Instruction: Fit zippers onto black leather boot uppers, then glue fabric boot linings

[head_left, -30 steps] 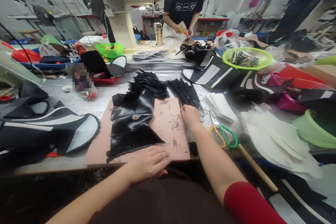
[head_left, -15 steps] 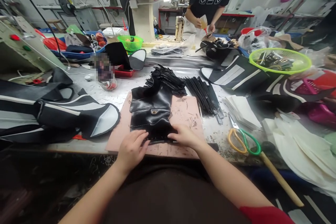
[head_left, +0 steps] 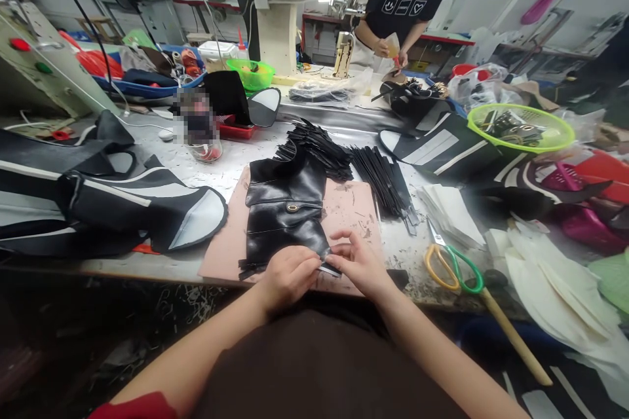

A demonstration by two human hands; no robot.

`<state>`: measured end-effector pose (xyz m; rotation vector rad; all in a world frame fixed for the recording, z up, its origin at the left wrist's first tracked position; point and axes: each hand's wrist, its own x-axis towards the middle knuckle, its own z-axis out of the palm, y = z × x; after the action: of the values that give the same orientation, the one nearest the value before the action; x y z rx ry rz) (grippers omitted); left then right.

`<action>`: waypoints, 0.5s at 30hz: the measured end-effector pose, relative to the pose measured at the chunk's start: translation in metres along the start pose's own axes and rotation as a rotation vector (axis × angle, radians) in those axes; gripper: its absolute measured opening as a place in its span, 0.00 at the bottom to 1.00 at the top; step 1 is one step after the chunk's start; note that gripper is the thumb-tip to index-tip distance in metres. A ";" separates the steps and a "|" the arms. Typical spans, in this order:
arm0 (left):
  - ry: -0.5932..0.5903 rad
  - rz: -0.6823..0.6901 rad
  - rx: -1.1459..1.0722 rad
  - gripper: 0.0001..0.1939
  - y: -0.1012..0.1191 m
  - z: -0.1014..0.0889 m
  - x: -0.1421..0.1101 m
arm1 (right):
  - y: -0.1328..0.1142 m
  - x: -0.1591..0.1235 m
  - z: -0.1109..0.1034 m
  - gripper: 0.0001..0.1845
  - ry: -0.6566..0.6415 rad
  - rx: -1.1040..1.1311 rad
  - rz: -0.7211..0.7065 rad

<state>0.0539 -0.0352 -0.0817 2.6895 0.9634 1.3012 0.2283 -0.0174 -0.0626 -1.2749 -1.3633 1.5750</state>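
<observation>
A black leather boot upper point(head_left: 282, 186) with a small gold-rimmed oval fitting lies on a pink board point(head_left: 354, 206) at the table's front edge. My left hand point(head_left: 289, 275) is closed over its lower edge, fingers bent together near the right corner. At that same corner my right hand point(head_left: 361, 265) pinches the leather between thumb and forefinger, its other fingers raised and curved. A pale edge shows between the two hands. Behind the upper lie bundles of black strips point(head_left: 381, 180).
Scissors point(head_left: 455, 265) with green and yellow handles lie to the right, by a wooden stick point(head_left: 518, 337) and white sheets point(head_left: 452, 213). Lined boot pieces point(head_left: 196, 219) cover the left side. Across the table, a co-worker point(head_left: 400, 10) holds a bottle near a dark piece.
My right hand left the board's right edge and came to the upper's lower edge. My left hand slid right along that edge, and both now meet at its corner. The view shifted left.
</observation>
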 end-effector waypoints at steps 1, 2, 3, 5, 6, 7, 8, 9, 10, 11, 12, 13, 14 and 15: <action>0.004 -0.006 -0.002 0.07 -0.001 0.000 -0.001 | 0.000 -0.003 -0.002 0.15 -0.012 -0.060 -0.043; 0.003 -0.007 -0.001 0.07 -0.002 0.001 -0.002 | 0.000 -0.007 -0.003 0.11 -0.019 -0.138 -0.090; -0.004 -0.006 0.001 0.06 -0.003 0.002 -0.003 | 0.000 -0.010 -0.004 0.08 -0.013 -0.231 -0.143; -0.016 0.008 0.008 0.05 -0.003 0.003 -0.002 | 0.000 -0.015 -0.002 0.04 0.038 -0.430 -0.278; -0.016 0.020 0.010 0.04 -0.002 0.004 -0.001 | -0.001 -0.017 -0.001 0.01 0.069 -0.522 -0.356; -0.015 0.033 0.012 0.03 -0.002 0.004 0.001 | -0.001 -0.019 0.001 0.01 0.086 -0.605 -0.429; -0.012 0.049 0.014 0.03 -0.002 0.004 0.002 | -0.001 -0.020 0.003 0.03 0.086 -0.674 -0.485; -0.008 0.064 0.018 0.03 -0.002 0.004 0.003 | -0.001 -0.021 0.004 0.04 0.076 -0.731 -0.523; -0.005 0.074 0.022 0.03 -0.001 0.004 0.004 | 0.000 -0.022 0.006 0.04 0.071 -0.778 -0.547; -0.004 0.082 0.025 0.02 -0.001 0.004 0.005 | 0.000 -0.023 0.007 0.04 0.075 -0.812 -0.561; -0.005 0.087 0.028 0.02 -0.001 0.004 0.005 | 0.001 -0.023 0.008 0.04 0.084 -0.832 -0.569; -0.007 0.092 0.028 0.02 -0.001 0.003 0.005 | 0.001 -0.024 0.008 0.03 0.094 -0.839 -0.570; -0.010 0.096 0.028 0.01 -0.001 0.003 0.005 | 0.001 -0.024 0.009 0.03 0.100 -0.835 -0.565; -0.013 0.101 0.028 0.01 0.000 0.003 0.005 | 0.001 -0.024 0.008 0.03 0.100 -0.824 -0.551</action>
<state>0.0582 -0.0314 -0.0798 2.7980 0.8613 1.2936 0.2273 -0.0423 -0.0585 -1.2169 -2.1672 0.5618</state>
